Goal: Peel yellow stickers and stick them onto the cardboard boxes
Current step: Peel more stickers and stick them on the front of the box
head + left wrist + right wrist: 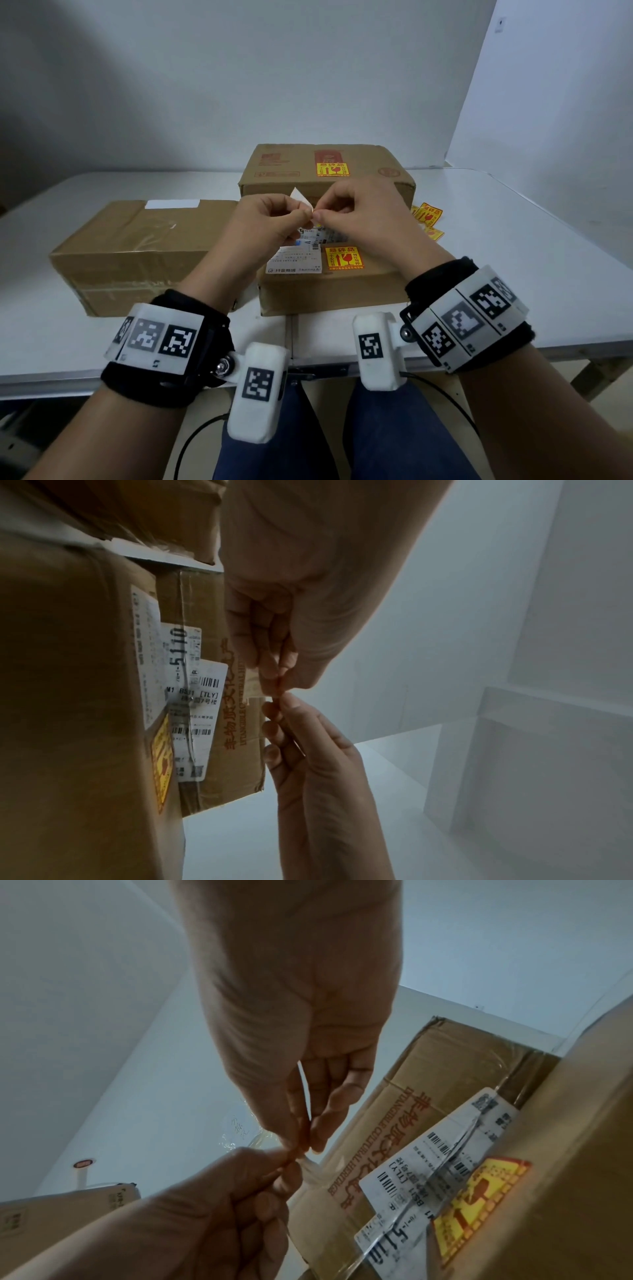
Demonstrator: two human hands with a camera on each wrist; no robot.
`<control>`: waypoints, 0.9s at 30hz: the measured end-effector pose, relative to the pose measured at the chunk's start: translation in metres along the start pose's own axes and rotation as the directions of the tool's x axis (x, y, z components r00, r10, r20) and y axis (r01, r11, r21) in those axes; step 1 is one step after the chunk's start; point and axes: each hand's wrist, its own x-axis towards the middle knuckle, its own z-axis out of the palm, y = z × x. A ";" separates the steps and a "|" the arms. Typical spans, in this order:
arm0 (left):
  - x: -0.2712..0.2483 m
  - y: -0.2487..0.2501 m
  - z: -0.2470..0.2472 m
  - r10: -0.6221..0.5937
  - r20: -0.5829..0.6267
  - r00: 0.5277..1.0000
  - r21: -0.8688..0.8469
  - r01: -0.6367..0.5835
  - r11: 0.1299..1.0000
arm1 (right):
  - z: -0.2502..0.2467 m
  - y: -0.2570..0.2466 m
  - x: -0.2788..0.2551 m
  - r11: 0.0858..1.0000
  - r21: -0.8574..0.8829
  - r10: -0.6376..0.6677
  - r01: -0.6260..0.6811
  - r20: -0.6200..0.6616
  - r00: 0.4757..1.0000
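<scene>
My left hand [306, 214] and right hand [321, 215] meet fingertip to fingertip above the near cardboard box [329, 287]. Together they pinch one small sticker [300, 196], whose white backing sticks up between them. Its yellow face is hidden. In the left wrist view, my left hand [278, 687] comes from above and my right hand [286, 699] from below. The near box carries a yellow sticker [344, 259] beside a white shipping label [296, 262]. The far box [284, 181] has a yellow sticker [333, 169] on top. The left box [133, 253] shows none.
Loose yellow stickers [429, 216] lie on the white table [513, 260] right of the boxes. The three boxes stand close together at the table's middle and left. A white wall rises behind, and a corner panel stands at the far right.
</scene>
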 end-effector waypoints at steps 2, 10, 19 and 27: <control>0.000 0.002 0.001 0.028 -0.002 1.000 0.068 -0.028 0.997 | 0.000 -0.001 0.000 1.000 -0.015 0.008 -0.008 0.018 1.000; 0.004 0.003 0.004 0.142 -0.042 0.989 0.359 -0.118 0.926 | 0.001 -0.002 0.000 0.997 -0.076 -0.014 0.016 0.031 0.999; 0.001 0.003 0.010 0.234 -0.053 0.971 0.503 -0.176 0.846 | 0.004 0.001 0.000 1.000 -0.020 -0.014 0.013 -0.015 1.000; 0.005 -0.002 0.002 0.166 -0.034 0.986 0.365 -0.143 0.920 | 0.005 0.007 -0.002 1.000 0.004 0.010 -0.010 -0.021 1.000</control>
